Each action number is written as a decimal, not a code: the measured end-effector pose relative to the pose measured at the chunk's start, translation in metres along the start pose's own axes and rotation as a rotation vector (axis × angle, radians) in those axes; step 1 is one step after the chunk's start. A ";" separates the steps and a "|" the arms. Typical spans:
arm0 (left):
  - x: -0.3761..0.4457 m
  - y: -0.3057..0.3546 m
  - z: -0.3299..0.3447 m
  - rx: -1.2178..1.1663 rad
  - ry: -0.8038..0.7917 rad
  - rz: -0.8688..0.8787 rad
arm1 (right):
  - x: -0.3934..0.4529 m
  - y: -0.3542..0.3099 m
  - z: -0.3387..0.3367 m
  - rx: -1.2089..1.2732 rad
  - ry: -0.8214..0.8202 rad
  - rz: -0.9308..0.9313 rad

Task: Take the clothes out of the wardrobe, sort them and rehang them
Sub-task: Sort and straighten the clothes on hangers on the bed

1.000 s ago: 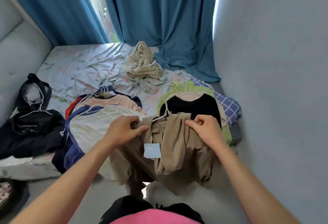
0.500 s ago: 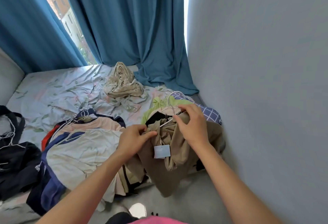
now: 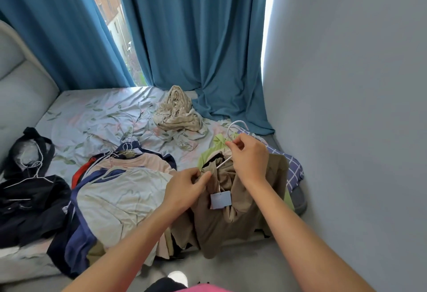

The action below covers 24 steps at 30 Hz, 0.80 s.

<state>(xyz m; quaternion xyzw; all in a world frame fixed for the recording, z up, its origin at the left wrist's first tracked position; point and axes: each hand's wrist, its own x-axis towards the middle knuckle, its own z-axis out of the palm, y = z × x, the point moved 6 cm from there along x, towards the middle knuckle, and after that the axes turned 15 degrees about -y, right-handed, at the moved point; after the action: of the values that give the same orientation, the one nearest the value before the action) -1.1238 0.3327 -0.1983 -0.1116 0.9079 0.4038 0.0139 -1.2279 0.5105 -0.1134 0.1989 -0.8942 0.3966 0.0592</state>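
At lower centre, the left hand (image 3: pixel 184 187) pinches the khaki garment (image 3: pixel 233 220). The right hand (image 3: pixel 250 158) pinches its white hanger (image 3: pixel 232 129) above the bed (image 3: pixel 97 116).

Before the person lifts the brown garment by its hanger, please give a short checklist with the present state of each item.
1. Right hand holds the white hanger near its hook: ok.
2. Left hand pinches the brown garment at its top edge: ok.
3. Garment seated fully on the hanger: cannot tell, the folds hide the bar.
4. Hook free of other clothes: ok, it stands clear above the green garment.
5. Blue tag hangs loose, not caught: ok.
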 end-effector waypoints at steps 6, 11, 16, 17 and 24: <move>0.002 -0.024 -0.027 -0.527 -0.094 0.051 | -0.002 -0.014 -0.006 0.088 0.056 -0.089; -0.007 -0.026 -0.030 -0.632 -0.299 -0.154 | -0.010 -0.026 -0.018 0.183 0.076 -0.163; 0.013 -0.008 -0.036 -0.283 -0.070 0.045 | -0.013 -0.038 -0.020 0.304 -0.054 -0.219; 0.018 -0.001 -0.037 -0.198 -0.044 0.099 | -0.014 -0.039 -0.020 0.335 -0.087 -0.217; 0.034 0.049 -0.046 0.106 -0.082 0.249 | -0.018 -0.029 -0.027 0.694 -0.305 -0.137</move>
<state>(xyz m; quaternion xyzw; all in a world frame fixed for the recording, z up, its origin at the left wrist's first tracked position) -1.1647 0.3237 -0.1353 0.0195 0.9335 0.3580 0.0066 -1.2012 0.5184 -0.0803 0.3230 -0.6900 0.6368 -0.1189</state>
